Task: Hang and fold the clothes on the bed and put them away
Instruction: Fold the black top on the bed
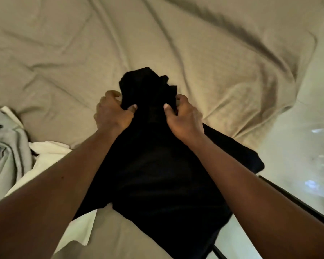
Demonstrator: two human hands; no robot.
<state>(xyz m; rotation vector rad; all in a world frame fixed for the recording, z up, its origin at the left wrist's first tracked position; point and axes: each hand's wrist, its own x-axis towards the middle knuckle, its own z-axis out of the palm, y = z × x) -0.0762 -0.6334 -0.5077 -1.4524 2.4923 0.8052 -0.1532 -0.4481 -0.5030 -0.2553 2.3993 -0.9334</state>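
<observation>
A black garment (153, 165) lies on the beige bed sheet (82, 62), running from the near edge toward the middle of the bed. My left hand (112, 113) grips its upper left part, thumb on top and fingers curled into the cloth. On the other side, my right hand (185, 118) pinches the upper right part the same way. The far end of the garment bunches up beyond my fingers. Its details are lost in the dark fabric.
A pile of pale grey and white clothes (11, 146) sits at the left edge of the bed. A white cloth (51, 165) lies under my left forearm. At right is the bed's dark frame edge (297, 202), with shiny floor (307, 146) beyond it.
</observation>
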